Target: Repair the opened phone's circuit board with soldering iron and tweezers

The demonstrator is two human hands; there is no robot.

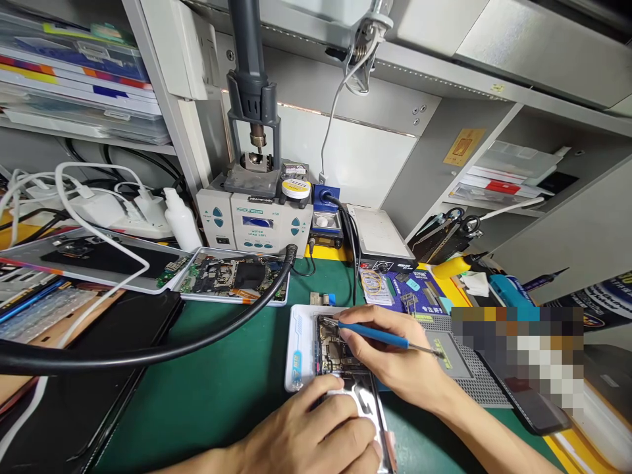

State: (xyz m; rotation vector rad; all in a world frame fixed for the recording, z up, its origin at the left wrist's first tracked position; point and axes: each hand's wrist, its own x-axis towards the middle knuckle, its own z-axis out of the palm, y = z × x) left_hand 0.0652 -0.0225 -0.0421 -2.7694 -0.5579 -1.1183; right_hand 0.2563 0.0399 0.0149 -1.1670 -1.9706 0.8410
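Observation:
An opened phone (334,352) with exposed circuit boards lies on a white tray (297,349) on the green mat (222,382). My left hand (320,431) presses down on the phone's lower half, fingers curled over its shiny plate. My right hand (390,359) holds a thin blue-handled tool (378,336) like a pen, its metal tip touching the upper left corner of the phone's board.
A thick black hose (172,345) curves across the mat from the rework station (257,224). Two other opened phones (232,276) lie behind it. A white bottle (180,220), cables, a blue parts mat (409,286) and a grey perforated pad (464,368) surround the work spot.

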